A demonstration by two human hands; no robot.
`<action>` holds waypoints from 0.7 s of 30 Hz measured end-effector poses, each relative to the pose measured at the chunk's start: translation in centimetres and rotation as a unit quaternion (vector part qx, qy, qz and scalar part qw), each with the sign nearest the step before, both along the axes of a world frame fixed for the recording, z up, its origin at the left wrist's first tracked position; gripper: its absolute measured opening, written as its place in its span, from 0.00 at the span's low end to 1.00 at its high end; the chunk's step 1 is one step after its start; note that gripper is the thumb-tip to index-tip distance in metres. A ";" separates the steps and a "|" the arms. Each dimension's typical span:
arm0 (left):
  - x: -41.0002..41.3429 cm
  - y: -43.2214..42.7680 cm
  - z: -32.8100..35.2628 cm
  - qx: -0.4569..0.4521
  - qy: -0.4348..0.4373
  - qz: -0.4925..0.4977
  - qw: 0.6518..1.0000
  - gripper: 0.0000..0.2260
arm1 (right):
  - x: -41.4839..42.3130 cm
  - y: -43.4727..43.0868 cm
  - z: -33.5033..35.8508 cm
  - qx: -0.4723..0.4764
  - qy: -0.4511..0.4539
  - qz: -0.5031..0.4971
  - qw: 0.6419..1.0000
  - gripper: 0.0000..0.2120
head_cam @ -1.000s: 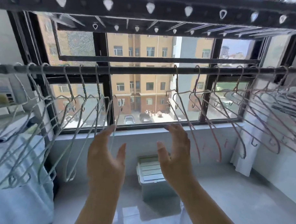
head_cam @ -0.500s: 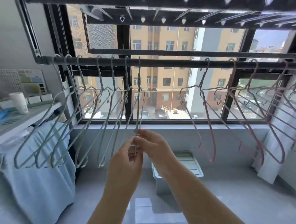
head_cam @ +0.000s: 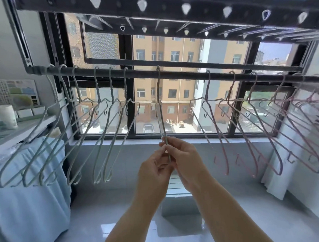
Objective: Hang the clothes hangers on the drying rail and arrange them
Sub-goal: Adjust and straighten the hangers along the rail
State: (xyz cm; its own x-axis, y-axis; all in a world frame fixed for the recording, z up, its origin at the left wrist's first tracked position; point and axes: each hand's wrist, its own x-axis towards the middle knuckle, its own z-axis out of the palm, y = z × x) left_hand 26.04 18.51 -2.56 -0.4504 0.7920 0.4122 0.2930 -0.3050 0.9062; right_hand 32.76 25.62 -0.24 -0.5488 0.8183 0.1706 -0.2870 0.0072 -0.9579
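A dark drying rail (head_cam: 182, 75) runs across in front of the window. Several pale green wire hangers (head_cam: 99, 133) hang from its left part, several pink hangers (head_cam: 245, 128) from its right part. One pale green hanger (head_cam: 160, 110) hangs alone at the middle, seen edge-on. My left hand (head_cam: 153, 173) and my right hand (head_cam: 185, 161) both pinch the lower end of this single hanger with their fingertips, just below the windowsill line.
An overhead rack (head_cam: 169, 10) with clip loops spans the top. A light blue cloth (head_cam: 29, 196) covers something at the left under a shelf with a white roll (head_cam: 6, 116). A grey lidded bin (head_cam: 177, 198) stands on the floor behind my arms. White fabric (head_cam: 279, 171) hangs at the right.
A second ago both hands were open and apart below the rail. They closed on the rightmost green hanger, and it now hangs apart from the green group, farther right.
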 end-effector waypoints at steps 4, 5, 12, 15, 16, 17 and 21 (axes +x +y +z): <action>1.3 0.6 0.4 -0.010 -0.008 -0.025 1.000 0.20 | 1.5 0.1 0.3 -0.004 -0.008 -0.034 0.999 0.08; 1.5 0.7 0.5 -0.011 -0.011 -0.030 0.999 0.20 | 1.8 0.1 0.5 0.000 -0.008 -0.038 0.999 0.08; 2.8 0.6 0.1 -0.022 -0.019 -0.047 0.998 0.18 | 2.8 -0.5 0.1 -0.006 0.003 -0.065 0.998 0.10; 2.8 0.9 0.0 -0.023 -0.019 -0.051 0.998 0.18 | 3.1 -0.5 0.0 -0.006 -0.005 -0.072 0.997 0.10; 2.8 1.0 0.0 -0.021 -0.020 -0.052 0.998 0.18 | 3.1 -0.5 0.0 -0.005 -0.005 -0.072 0.997 0.10; 2.8 1.0 0.0 -0.021 -0.020 -0.052 0.998 0.18 | 3.2 -0.6 0.0 -0.005 -0.005 -0.071 0.997 0.10; 3.0 1.0 0.0 -0.019 -0.014 -0.061 0.998 0.18 | 3.4 -0.5 0.0 -0.006 -0.009 -0.075 0.997 0.11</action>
State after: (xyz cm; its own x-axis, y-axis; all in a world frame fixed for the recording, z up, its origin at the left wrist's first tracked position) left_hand 29.00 19.48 -2.61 -0.3603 0.8565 0.3697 0.2299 -0.3026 0.9250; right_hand 36.14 25.08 -0.25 -0.4220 0.8937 0.1521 -0.2668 0.0379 -0.9630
